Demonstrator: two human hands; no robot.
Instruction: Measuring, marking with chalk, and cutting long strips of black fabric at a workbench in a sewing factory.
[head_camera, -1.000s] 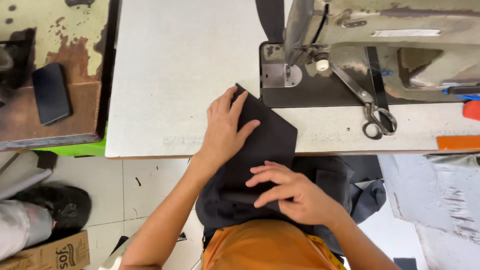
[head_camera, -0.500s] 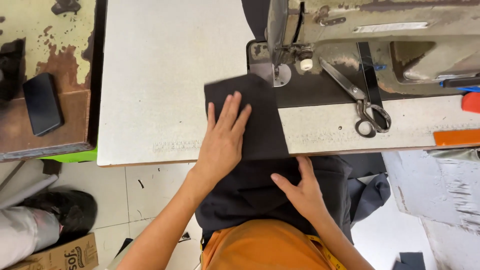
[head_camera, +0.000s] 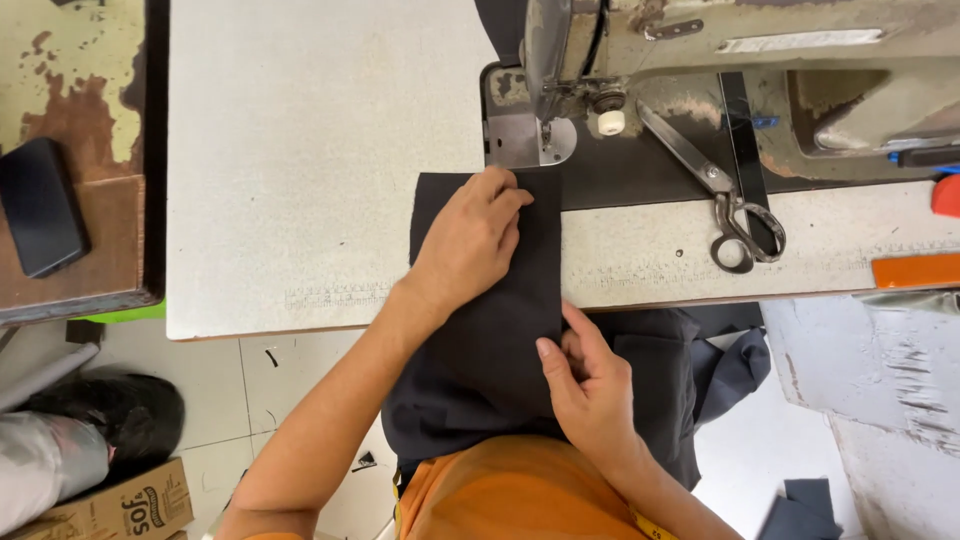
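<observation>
Dark fabric piece (head_camera: 485, 330) lies half on the white table (head_camera: 300, 150), its far edge at the sewing machine's presser foot (head_camera: 530, 140). It looks light, soft and limp. The left hand (head_camera: 470, 240) presses it flat; the right hand (head_camera: 590, 385) has a pinching grip on its right edge.

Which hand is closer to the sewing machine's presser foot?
Left. The left hand lies on the dark fabric just below the presser foot; the right hand pinches the fabric's edge past the table edge.
</observation>
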